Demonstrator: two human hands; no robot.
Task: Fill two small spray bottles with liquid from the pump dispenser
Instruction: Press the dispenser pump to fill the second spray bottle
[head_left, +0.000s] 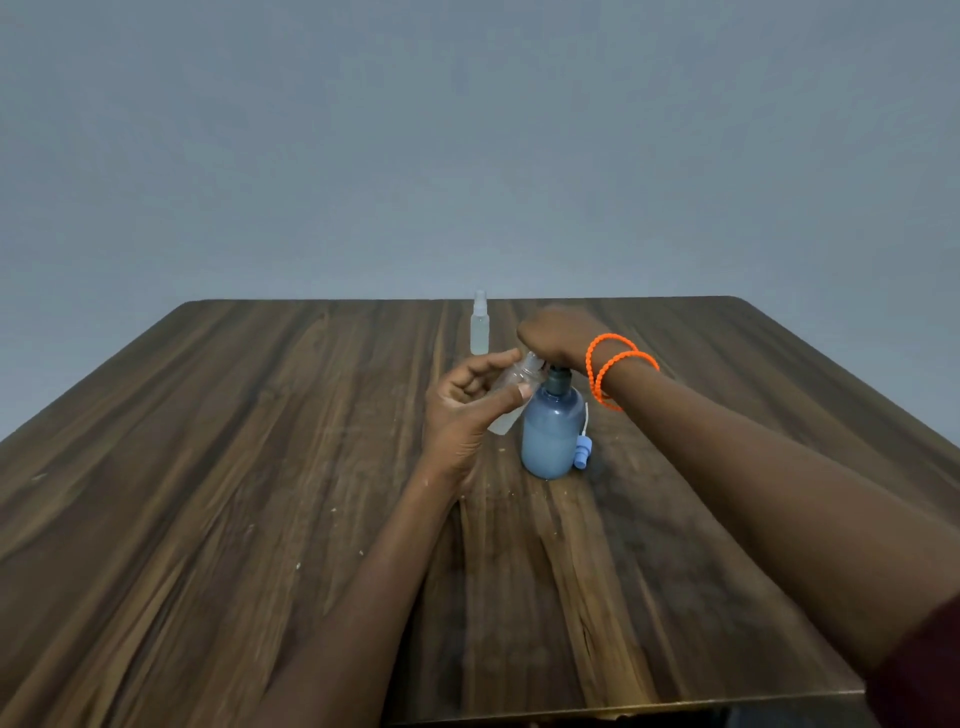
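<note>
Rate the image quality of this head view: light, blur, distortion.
Head view: dim, even light, no glare; wide-angle lens splays the table edges; left hand and its clear spray bottle look soft, right hand on the pump dispenser slightly blurred.

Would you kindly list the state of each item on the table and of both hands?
Pump dispenser: upright, partly full of blue liquid.
Open spray bottle: uncapped, tilted, mouth at the pump's spout.
Spray cap: off, lying beside the dispenser.
Far spray bottle: upright, capped.
Left hand: holds the open bottle.
Right hand: presses on the pump head.
</note>
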